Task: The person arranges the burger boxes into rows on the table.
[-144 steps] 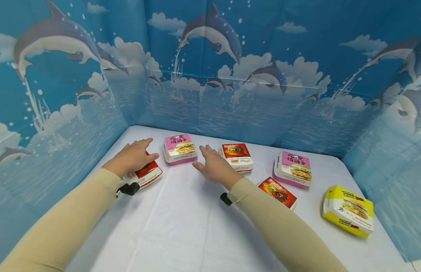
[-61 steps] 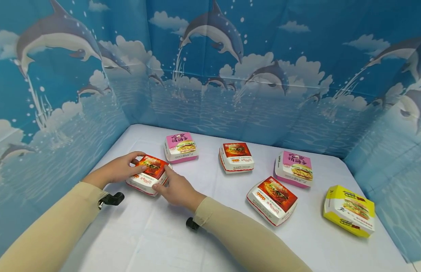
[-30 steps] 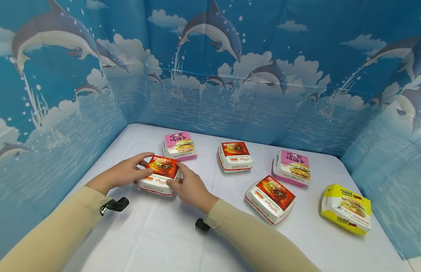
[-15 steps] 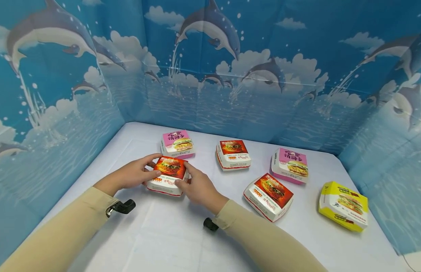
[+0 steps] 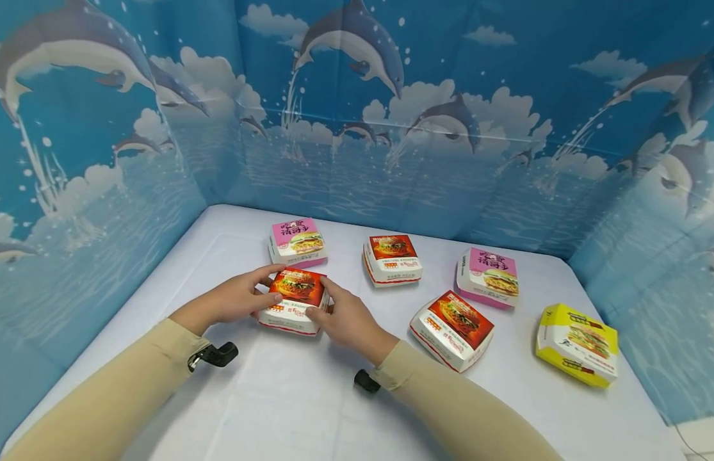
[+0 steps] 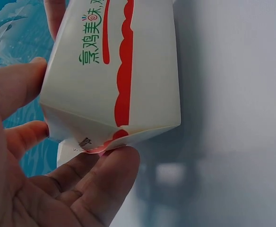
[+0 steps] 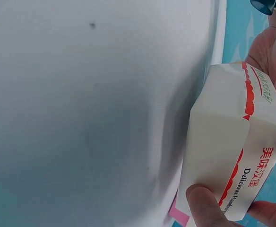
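A red-and-white hamburger box [image 5: 299,287] is held between both hands at the left of the table. My left hand [image 5: 232,299] grips its left side; in the left wrist view, fingertips [image 6: 114,170] touch the lower corner of the white carton [image 6: 95,80]. From the right, my right hand [image 5: 353,320] holds it with thumb and fingers. In the right wrist view, a finger [image 7: 204,205] presses the side of the carton [image 7: 218,146]. Whether its underside touches the table cannot be told. Just behind it sits a pink hamburger box [image 5: 298,242].
Another red box [image 5: 392,261] stands at the back middle, and a tilted red box [image 5: 452,330] lies right of my right hand. Beyond are a second pink box [image 5: 487,276] and a yellow box [image 5: 577,346]. A dolphin-print curtain [image 5: 345,166] borders the white table [image 5: 287,397].
Both hands first hovered spread, the left above the red box, the right further right. They then took hold of it from both sides and moved it right, in front of the pink box.
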The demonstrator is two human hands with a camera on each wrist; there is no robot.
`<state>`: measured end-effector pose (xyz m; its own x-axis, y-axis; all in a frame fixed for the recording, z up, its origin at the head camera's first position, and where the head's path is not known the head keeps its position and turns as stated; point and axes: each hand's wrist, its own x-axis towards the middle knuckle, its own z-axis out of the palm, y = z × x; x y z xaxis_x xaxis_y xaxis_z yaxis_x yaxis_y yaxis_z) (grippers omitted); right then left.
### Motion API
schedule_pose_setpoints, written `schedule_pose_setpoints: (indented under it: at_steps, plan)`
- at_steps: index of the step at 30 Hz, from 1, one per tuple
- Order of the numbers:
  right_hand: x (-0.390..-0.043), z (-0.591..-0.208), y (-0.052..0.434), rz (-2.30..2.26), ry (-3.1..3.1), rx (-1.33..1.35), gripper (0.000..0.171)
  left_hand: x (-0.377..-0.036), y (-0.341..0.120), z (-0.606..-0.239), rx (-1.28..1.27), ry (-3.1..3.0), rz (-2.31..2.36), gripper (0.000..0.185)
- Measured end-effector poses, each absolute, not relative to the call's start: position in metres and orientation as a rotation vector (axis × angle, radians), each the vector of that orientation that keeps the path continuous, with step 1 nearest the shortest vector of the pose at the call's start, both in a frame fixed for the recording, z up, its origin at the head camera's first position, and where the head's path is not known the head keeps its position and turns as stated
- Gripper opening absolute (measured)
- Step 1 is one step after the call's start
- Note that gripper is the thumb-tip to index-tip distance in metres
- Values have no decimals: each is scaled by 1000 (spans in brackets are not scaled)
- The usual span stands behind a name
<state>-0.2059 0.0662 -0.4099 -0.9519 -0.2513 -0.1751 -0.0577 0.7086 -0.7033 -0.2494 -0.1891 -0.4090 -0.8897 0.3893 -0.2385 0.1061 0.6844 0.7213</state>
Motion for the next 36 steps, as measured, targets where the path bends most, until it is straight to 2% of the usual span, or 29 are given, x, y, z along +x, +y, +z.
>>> schedule_pose_setpoints:
  at_steps: [21, 36]
  plan:
    - [-206, -415, 76, -1038, 2668, -222, 80, -251, -178, -418, 389, 2573, 965, 79]
    - [-210, -416, 82, -913, 2691, -323, 82, -250, -177, -419, 383, 2537, 1002, 80]
